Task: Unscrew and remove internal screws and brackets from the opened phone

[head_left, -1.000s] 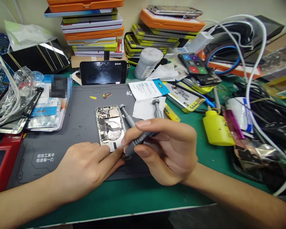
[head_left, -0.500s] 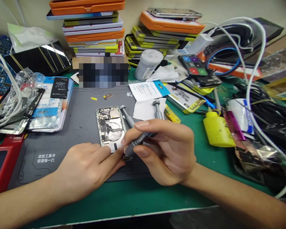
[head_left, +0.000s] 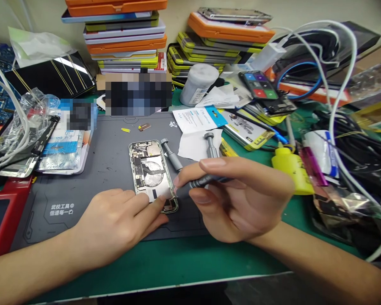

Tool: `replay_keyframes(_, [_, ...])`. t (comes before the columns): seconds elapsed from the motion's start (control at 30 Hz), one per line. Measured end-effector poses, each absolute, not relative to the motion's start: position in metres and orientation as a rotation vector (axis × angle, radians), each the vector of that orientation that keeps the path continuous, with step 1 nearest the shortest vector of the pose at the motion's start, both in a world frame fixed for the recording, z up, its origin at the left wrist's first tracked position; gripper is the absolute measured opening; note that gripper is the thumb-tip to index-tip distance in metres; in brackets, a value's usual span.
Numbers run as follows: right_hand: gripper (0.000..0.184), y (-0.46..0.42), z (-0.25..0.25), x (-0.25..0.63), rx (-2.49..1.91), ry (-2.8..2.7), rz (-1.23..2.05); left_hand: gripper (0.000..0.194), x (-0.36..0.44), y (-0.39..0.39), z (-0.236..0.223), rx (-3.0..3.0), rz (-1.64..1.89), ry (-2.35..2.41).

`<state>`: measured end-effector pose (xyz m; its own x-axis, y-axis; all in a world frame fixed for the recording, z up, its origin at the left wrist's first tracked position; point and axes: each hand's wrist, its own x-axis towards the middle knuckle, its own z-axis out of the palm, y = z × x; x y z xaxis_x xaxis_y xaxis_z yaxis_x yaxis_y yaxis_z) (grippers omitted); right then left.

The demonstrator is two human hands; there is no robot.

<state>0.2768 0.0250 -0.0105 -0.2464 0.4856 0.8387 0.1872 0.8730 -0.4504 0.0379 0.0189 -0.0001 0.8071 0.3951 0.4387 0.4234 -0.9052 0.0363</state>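
An opened phone (head_left: 150,168) with its insides showing lies on a dark grey work mat (head_left: 98,169). My left hand (head_left: 120,222) rests on the mat, fingers together, fingertips pressing on the phone's lower left corner. My right hand (head_left: 241,197) pinches a grey screwdriver (head_left: 198,183) between thumb and forefinger; its tip points at the phone's lower right edge. Two more grey screwdrivers lie beside the phone: one (head_left: 171,155) close to its right side, another (head_left: 210,144) on white paper.
A yellow bottle (head_left: 292,167) stands right of my right hand among tangled cables (head_left: 343,106). Stacked orange and yellow cases (head_left: 127,38) line the back wall. A white jar (head_left: 198,84), leaflets, plastic bags (head_left: 34,114) and a red device (head_left: 3,212) crowd the mat's edges.
My right hand has drawn the screwdriver to the right, off the phone's lower end, which now shows. My left hand stays in place.
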Motion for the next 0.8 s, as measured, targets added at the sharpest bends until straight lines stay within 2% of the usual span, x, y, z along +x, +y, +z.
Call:
replay_keyframes(0.27, [0.063,0.023,-0.011,0.285,-0.471,-1.824,0.329,0.022,0.038,0.018,-0.001,-2.917,-0.679,-0.654])
replay_keyframes(0.6, [0.030,0.011,-0.003,0.278,-0.542,-1.964,0.426,0.025,0.038,0.018,0.000,-2.954,-0.689,-0.690])
replay_keyframes(0.8, [0.025,0.010,-0.003,0.272,-0.572,-1.964,0.422,0.022,0.038,0.016,-0.002,-2.953,-0.714,-0.696])
